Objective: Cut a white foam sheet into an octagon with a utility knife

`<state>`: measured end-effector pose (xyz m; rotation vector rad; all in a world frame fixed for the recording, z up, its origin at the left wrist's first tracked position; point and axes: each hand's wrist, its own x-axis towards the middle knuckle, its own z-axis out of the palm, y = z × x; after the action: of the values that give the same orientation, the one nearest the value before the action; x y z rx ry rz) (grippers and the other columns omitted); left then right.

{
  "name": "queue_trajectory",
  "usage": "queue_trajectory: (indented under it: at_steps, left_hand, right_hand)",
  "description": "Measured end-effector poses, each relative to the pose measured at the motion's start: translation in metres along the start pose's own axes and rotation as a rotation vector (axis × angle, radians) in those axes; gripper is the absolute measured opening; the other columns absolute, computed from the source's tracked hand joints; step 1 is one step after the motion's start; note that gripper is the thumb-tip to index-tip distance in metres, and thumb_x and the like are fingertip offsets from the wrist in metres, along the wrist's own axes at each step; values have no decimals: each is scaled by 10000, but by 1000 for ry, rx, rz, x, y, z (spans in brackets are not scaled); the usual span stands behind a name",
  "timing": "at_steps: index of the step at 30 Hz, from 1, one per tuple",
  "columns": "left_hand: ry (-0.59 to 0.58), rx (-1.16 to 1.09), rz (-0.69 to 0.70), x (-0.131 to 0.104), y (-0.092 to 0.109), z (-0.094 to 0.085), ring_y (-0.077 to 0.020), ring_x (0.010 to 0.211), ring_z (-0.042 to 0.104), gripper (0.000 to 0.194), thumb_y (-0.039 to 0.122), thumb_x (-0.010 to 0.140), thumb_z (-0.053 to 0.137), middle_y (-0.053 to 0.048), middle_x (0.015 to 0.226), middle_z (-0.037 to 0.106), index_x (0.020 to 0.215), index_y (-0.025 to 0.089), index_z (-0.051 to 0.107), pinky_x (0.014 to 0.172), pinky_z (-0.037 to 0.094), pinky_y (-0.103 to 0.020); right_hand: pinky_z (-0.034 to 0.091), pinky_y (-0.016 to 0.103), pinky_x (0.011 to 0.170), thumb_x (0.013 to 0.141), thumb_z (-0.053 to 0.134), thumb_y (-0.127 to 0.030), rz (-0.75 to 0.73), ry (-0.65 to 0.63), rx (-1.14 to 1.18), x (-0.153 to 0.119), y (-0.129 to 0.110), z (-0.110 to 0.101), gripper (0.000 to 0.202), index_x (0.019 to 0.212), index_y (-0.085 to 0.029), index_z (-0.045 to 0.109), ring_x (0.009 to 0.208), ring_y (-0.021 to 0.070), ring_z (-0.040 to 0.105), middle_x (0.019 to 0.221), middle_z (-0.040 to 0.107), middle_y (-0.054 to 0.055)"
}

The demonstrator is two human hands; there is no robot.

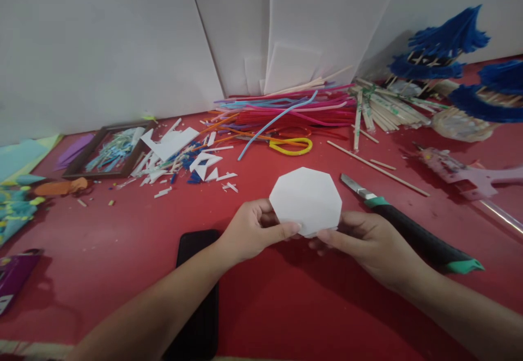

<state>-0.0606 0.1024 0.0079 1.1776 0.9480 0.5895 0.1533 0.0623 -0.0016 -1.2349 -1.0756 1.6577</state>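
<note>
A white octagonal piece (306,197) is held above the red table (261,301), its flat face toward me. My left hand (255,230) pinches its lower left edge, thumb on the face and fingers behind. At the lower right edge, my right hand (368,241) grips it the same way, thumb in front. Both thumbs lie near the bottom edge, a small gap apart. Just beyond my right hand lies a utility knife (417,233) with a black and green handle, its blade pointing up and left.
A black phone (196,295) lies under my left forearm. Ahead are white paper scraps (174,143), yellow-handled scissors (292,146), pipe cleaners (294,113) and wooden sticks (384,110). A framed tray (110,151) sits left; a pink glue gun (469,178) and blue-topped models (445,45) stand right.
</note>
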Motion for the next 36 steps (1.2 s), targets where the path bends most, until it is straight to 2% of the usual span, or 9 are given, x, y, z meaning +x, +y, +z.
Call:
queue_trajectory:
  at_steps: [5, 10, 12, 16, 21, 28, 33, 36]
  left_hand:
    - [54, 97, 102, -2, 0, 3, -265, 971, 788, 329, 368, 777, 817, -104, 1049, 817, 1025, 158, 768, 826, 628, -332]
    - [114, 151, 132, -4, 0, 6, -274, 967, 789, 296, 378, 772, 811, -92, 1009, 822, 979, 169, 776, 829, 634, -343]
    - [94, 128, 91, -3, 1, 5, -267, 938, 792, 335, 416, 755, 835, -95, 990, 822, 974, 169, 775, 808, 636, -340]
    - [5, -43, -90, 1, 3, 1, -219, 775, 788, 497, 521, 677, 913, -110, 871, 811, 956, 140, 757, 729, 634, -309]
    - [-57, -204, -190, 2, 7, 0, -163, 676, 755, 571, 538, 591, 976, -82, 772, 784, 912, 127, 741, 718, 629, -278]
    - [13, -146, -134, 1, 4, 2, -204, 725, 773, 597, 570, 592, 962, -107, 839, 797, 931, 131, 742, 766, 647, -341]
    - [22, -75, -77, 2, 0, 2, -198, 730, 771, 541, 541, 656, 932, -111, 865, 802, 959, 135, 744, 735, 638, -314]
    - [18, -50, -59, 1, -1, 3, -195, 736, 768, 543, 525, 669, 924, -118, 899, 804, 992, 130, 735, 727, 631, -305]
  right_hand:
    - [641, 327, 623, 585, 897, -642, 59, 55, -46, -1, -2, 1, 461, 757, -231, 776, 584, 193, 736, 645, 770, 38]
    - [623, 331, 617, 617, 875, -641, 46, 72, -88, -1, 0, 1, 431, 744, -246, 760, 564, 193, 718, 592, 738, 24]
    - [627, 345, 639, 642, 864, -632, 27, 68, -105, -1, 1, 1, 419, 770, -246, 764, 583, 202, 724, 606, 741, 26]
    - [628, 348, 652, 696, 839, -607, -65, 43, -168, -4, 1, 1, 395, 827, -239, 775, 613, 215, 737, 638, 760, 38]
    - [597, 298, 562, 762, 799, -603, -197, 33, -208, -7, 10, -1, 360, 805, -247, 774, 553, 197, 718, 600, 750, 41]
    - [577, 316, 548, 796, 735, -680, -192, 58, -308, -5, 19, -6, 443, 867, -249, 808, 539, 204, 699, 589, 741, 46]
    - [571, 323, 558, 773, 748, -675, -162, 51, -319, -4, 15, -5, 433, 807, -247, 801, 547, 205, 696, 585, 735, 45]
    - [567, 316, 564, 756, 779, -617, -128, 27, -319, -4, 8, -5, 370, 769, -247, 792, 565, 206, 705, 595, 745, 47]
